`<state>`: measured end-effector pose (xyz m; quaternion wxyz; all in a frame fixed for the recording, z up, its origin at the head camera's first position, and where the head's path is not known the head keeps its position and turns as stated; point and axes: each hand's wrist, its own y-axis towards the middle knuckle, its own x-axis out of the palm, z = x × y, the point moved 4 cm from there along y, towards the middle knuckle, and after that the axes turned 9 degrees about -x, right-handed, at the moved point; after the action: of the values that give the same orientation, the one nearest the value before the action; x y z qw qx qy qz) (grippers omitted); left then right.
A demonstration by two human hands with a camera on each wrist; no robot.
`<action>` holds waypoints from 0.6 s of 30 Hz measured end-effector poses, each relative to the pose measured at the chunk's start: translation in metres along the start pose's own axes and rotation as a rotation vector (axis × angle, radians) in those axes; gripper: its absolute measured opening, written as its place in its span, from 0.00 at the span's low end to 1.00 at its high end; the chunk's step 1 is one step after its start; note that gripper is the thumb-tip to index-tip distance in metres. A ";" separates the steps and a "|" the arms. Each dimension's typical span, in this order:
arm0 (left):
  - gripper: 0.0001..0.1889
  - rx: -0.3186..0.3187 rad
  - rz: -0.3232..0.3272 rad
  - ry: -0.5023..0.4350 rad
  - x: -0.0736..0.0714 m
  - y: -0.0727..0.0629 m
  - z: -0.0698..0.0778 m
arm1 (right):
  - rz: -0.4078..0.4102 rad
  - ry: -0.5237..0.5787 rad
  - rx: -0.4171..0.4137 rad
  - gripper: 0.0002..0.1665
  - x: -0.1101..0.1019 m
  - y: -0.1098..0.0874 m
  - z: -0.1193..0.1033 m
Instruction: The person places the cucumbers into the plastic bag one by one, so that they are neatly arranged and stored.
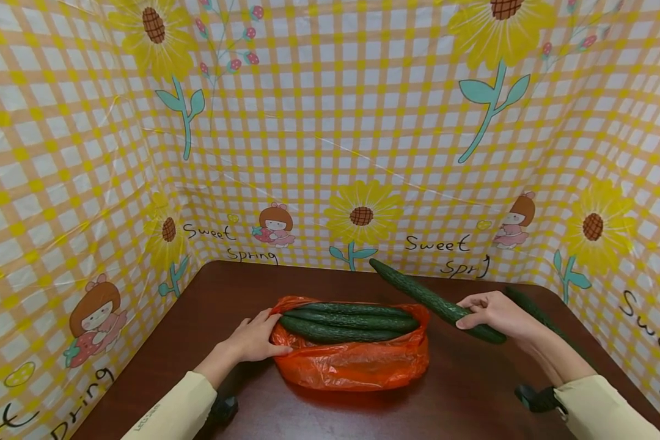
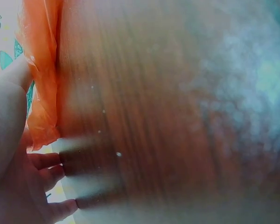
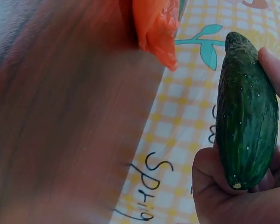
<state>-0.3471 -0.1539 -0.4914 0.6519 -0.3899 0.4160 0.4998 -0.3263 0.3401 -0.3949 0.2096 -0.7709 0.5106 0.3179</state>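
Note:
My right hand [image 1: 495, 315] grips a long dark green cucumber [image 1: 415, 290] near its lower right end, thumb on the near side. The cucumber slants up and left, above the table and beside the bag. In the right wrist view, the cucumber [image 3: 247, 116] points away, its blunt end between fingers and thumb. An orange plastic bag [image 1: 357, 365] lies with its mouth spread, and several cucumbers [image 1: 346, 321] lie side by side inside. My left hand [image 1: 251, 337] rests against the bag's left end, thumb at the front rim. The left wrist view shows its fingers [image 2: 49, 175] spread and fairly straight.
Another cucumber [image 1: 539, 311] lies on the right of the brown table [image 1: 242, 397], partly behind the right forearm. A checked, flower-printed sheet [image 1: 330, 122] walls the table at the back and both sides. Dark straps [image 1: 533, 397] show at the wrists.

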 end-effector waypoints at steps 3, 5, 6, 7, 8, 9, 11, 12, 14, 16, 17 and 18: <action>0.51 0.000 -0.004 0.001 0.000 0.000 0.001 | -0.026 0.006 -0.021 0.32 0.002 0.006 -0.006; 0.51 -0.002 -0.004 0.001 -0.001 0.000 0.001 | -0.043 0.008 -0.036 0.32 0.004 0.011 -0.010; 0.51 -0.002 -0.005 -0.001 -0.001 0.000 0.001 | -0.049 0.009 -0.043 0.32 0.005 0.014 -0.012; 0.51 -0.003 -0.004 0.000 -0.001 0.000 0.000 | -0.057 0.011 -0.053 0.32 0.006 0.017 -0.014; 0.50 -0.002 -0.004 0.000 -0.001 0.000 0.000 | -0.063 0.014 -0.058 0.32 0.007 0.019 -0.016; 0.50 -0.002 -0.004 0.001 -0.001 0.000 0.000 | -0.071 0.018 -0.066 0.32 0.008 0.022 -0.017; 0.51 0.000 -0.005 0.000 -0.001 0.000 0.000 | -0.087 0.024 -0.080 0.32 0.010 0.027 -0.020; 0.51 0.001 -0.005 0.000 -0.001 0.000 0.000 | -0.095 0.029 -0.084 0.32 0.012 0.030 -0.021; 0.51 0.002 -0.005 0.003 -0.001 0.001 0.001 | -0.109 0.026 -0.094 0.31 0.015 0.036 -0.023; 0.50 0.002 -0.005 0.007 -0.001 0.001 0.001 | -0.123 0.023 -0.109 0.32 0.018 0.042 -0.026; 0.50 0.001 -0.005 0.009 -0.001 0.000 0.001 | -0.128 0.024 -0.113 0.32 0.021 0.044 -0.028; 0.50 0.000 -0.005 0.012 -0.001 0.000 0.000 | -0.135 0.024 -0.116 0.32 0.023 0.047 -0.029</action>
<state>-0.3474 -0.1537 -0.4906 0.6507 -0.3939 0.4190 0.4959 -0.3554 0.2878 -0.3899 0.1791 -0.8183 0.4407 0.3228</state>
